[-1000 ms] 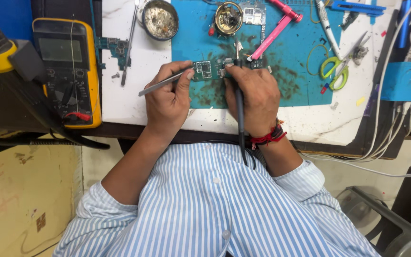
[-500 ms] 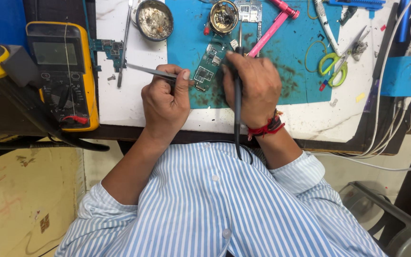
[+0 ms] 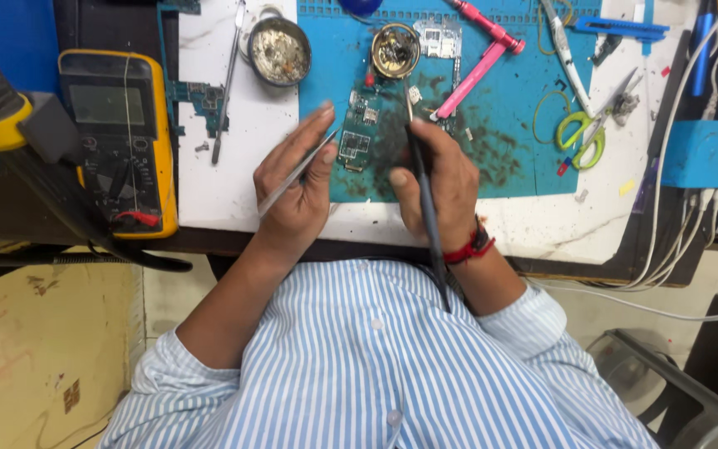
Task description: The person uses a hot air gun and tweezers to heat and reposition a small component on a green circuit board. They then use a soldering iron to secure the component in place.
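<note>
Two hands are working here: left hand (image 3: 297, 187) is gripping tweezers (image 3: 297, 176), right hand (image 3: 442, 187) is clutching a soldering iron (image 3: 422, 187) over that light, fragile-looking circuit board (image 3: 357, 133) lying mid-mat, probably best handled by its edges

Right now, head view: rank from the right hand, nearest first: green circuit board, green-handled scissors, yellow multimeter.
From the right hand:
1. Green circuit board, on the blue mat just left of it.
2. Green-handled scissors, on the mat's right edge.
3. Yellow multimeter, far left, past the left hand.

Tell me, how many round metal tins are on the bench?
2: a grey tin on the white surface, and a brass-coloured tin on the blue mat. More may lie beyond the frame's top edge.
</note>
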